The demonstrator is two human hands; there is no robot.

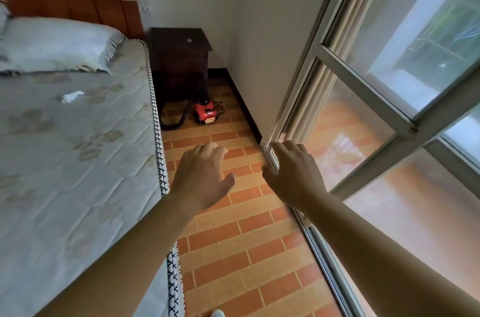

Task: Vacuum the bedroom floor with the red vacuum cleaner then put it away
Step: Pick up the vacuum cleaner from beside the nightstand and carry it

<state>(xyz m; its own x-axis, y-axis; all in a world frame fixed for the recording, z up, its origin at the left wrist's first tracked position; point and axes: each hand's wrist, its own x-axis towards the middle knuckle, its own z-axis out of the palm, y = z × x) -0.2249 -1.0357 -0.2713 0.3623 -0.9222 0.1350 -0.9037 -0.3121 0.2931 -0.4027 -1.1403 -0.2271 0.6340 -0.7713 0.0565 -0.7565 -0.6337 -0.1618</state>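
Head view, and on the far left the bed (pixel 78 147) runs the whole length of the aisle, pillow (pixel 54 46) up top, its edge crowding the walkway. Next over, the dark nightstand (pixel 179 57) fills the corner, and here's the first trap: the black hose (pixel 171 124) loops on the tiles right at its foot, hard against the bed, an easy thing to snag or tread on. Just beside it sits the red vacuum cleaner (pixel 206 112), on the floor in the far corner between nightstand and wall, well apart from both hands, with its cord (pixel 220 106) bunched loose behind. A quick yank on the body could tighten that tangle or knock the machine into the nightstand. Closer in, the left grip (pixel 202 176) hangs over the floor (pixel 246 251), fingers loosely curled, holding nothing. The tiled strip is narrow, so a hurried step could clip the mattress edge. The right grip (pixel 293 173) is spread wide and empty, fingertips at the edge of the window frame (pixel 363 77). Whether they actually touch it I can't tell. The raised track (pixel 319 238) below it looks like a trip point on the way in, and leaning on that frame could shift the panel.
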